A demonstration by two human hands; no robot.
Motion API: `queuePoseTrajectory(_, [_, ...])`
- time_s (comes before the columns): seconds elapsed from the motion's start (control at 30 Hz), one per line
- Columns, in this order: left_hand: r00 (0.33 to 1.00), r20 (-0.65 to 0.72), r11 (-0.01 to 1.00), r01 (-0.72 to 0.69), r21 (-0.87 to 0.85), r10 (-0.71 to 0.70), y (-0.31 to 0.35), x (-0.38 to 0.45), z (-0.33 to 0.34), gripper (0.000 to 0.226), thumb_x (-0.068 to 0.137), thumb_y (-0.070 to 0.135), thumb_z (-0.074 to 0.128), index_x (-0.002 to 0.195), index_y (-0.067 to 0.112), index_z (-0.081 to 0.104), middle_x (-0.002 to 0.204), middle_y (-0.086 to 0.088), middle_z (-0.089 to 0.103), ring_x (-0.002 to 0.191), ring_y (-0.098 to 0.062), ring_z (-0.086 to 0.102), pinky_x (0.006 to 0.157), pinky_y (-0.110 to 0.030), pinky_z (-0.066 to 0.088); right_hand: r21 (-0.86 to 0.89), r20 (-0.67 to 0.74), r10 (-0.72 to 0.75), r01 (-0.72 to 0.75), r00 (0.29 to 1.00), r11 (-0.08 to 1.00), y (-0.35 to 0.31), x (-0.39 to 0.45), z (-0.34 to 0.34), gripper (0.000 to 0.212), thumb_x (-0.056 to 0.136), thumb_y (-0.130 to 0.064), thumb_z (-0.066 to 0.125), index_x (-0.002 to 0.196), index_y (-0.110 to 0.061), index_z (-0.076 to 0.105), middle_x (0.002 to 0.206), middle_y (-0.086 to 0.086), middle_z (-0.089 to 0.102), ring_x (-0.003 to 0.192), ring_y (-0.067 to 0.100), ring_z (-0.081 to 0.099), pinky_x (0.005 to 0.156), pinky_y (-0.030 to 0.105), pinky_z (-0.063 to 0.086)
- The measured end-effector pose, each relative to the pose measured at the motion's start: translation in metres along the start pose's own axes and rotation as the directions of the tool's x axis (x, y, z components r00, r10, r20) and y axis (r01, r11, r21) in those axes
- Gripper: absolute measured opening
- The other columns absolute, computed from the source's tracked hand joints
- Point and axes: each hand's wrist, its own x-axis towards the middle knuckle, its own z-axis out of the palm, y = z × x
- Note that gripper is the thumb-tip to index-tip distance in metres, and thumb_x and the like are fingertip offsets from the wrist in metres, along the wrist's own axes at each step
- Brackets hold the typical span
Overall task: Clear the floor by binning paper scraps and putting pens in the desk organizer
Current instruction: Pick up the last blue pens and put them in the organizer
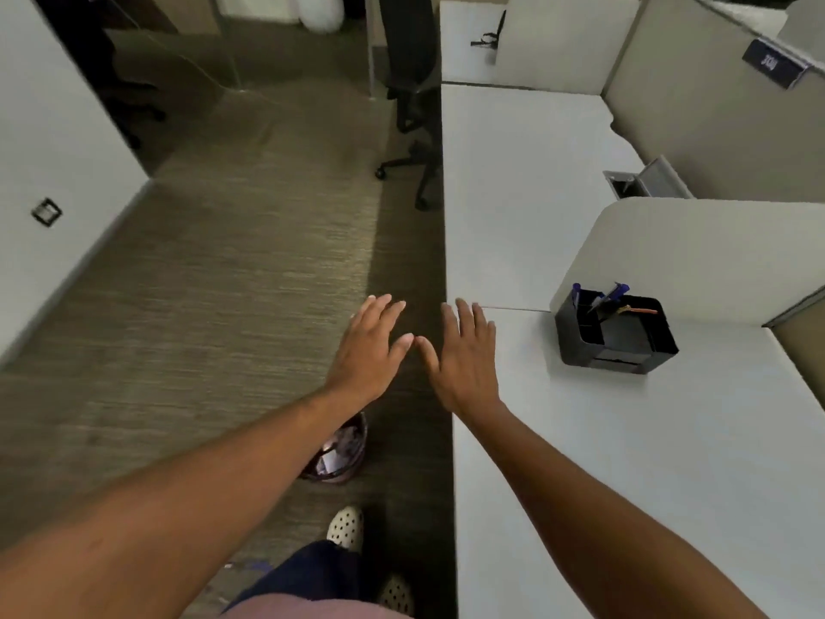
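Observation:
My left hand (370,350) is stretched out flat over the carpet, fingers spread, holding nothing. My right hand (464,355) is flat beside it over the desk's left edge, also empty; the two thumbs nearly touch. A black desk organizer (625,346) stands on the white desk (669,462) to the right of my right hand, with blue pens (616,292) and an orange pen (643,311) standing in it. A small wire bin (343,453) with paper scraps in it sits on the floor, partly hidden under my left forearm.
Brown carpet (214,306) fills the aisle on the left. A black office chair (410,105) stands at the desk's far end. Grey partition panels (714,252) rise behind the organizer. A white wall (44,149) is on the left. My spotted shoes (346,527) are below.

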Motion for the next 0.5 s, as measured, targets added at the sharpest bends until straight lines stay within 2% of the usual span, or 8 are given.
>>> queuePoseTrajectory(0.2, [0.965, -0.188, 0.954, 0.220, 0.203, -0.182, -0.104, -0.064, -0.068, 0.067, 0.105, 0.054, 0.041, 0.164, 0.029, 0.022, 0.176, -0.002, 0.012, 0.163, -0.028, 0.000, 0.130, -0.059, 0.008, 0.019, 0.126, -0.271, 0.270, 0.954, 0.963, -0.115, 0.003, 0.026, 0.078, 0.104, -0.066, 0.021, 0.163, -0.016, 0.020, 0.173, 0.011, 0.012, 0.161, 0.032, 0.004, 0.129, 0.059, 0.010])
queuePoseTrajectory(0.33, [0.896, -0.297, 0.882, 0.404, 0.244, -0.329, -0.161, -0.126, -0.109, 0.069, 0.104, 0.058, 0.039, 0.164, 0.028, 0.021, 0.176, -0.004, 0.010, 0.163, -0.031, 0.000, 0.128, -0.064, 0.005, 0.094, 0.213, -0.420, 0.409, 0.882, 0.908, -0.195, -0.011, 0.049, 0.077, 0.105, -0.064, 0.026, 0.163, -0.014, 0.017, 0.173, 0.011, 0.010, 0.161, 0.032, 0.001, 0.129, 0.059, 0.008])
queuePoseTrajectory(0.5, [0.801, -0.383, 0.786, 0.568, 0.245, -0.460, -0.222, -0.214, -0.153, 0.071, 0.105, 0.057, 0.040, 0.165, 0.025, 0.022, 0.176, -0.006, 0.013, 0.163, -0.033, 0.004, 0.126, -0.068, 0.008, 0.142, 0.252, -0.567, 0.549, 0.785, 0.824, -0.291, -0.047, 0.088, 0.076, 0.105, -0.063, 0.030, 0.162, -0.013, 0.023, 0.171, 0.012, 0.017, 0.160, 0.035, 0.009, 0.128, 0.060, 0.012])
